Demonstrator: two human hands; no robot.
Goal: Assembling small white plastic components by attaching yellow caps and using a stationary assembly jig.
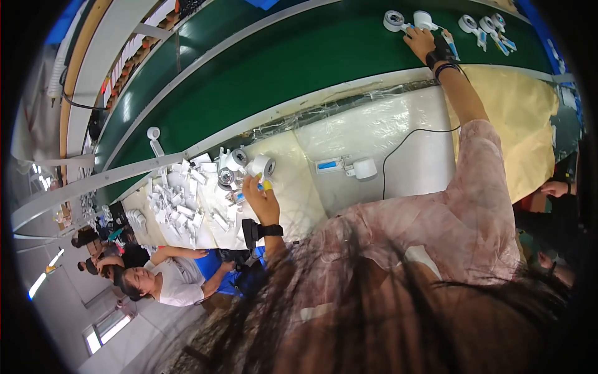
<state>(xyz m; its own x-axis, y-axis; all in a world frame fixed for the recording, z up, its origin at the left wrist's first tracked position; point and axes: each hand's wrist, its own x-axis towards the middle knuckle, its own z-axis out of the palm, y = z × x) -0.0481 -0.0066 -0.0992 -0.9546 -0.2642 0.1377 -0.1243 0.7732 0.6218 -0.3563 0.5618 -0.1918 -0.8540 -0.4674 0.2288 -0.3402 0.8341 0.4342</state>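
My right hand (421, 45) is stretched out over the green conveyor belt, fingers closed about the handle of a white round-headed unit (394, 21). A second white round-headed unit (424, 20) lies right beside those fingers. At the left of the worktable my left hand (262, 201) grips another white round-headed unit (261, 165) by its handle; a bit of blue and a yellow spot show between the fingers. Close to it lie more round heads (236, 159) and a heap of loose white plastic parts (180, 202). One unit with a blue insert (329, 165) rests before me.
The green conveyor belt (261, 81) runs along the table's far side, with several more units (479, 28) at its right. A metal rail (93, 182) crosses at left. A black cable (398, 146) lies on the table. A co-worker (177, 277) sits at left; another person's hand (556, 189) shows at right.
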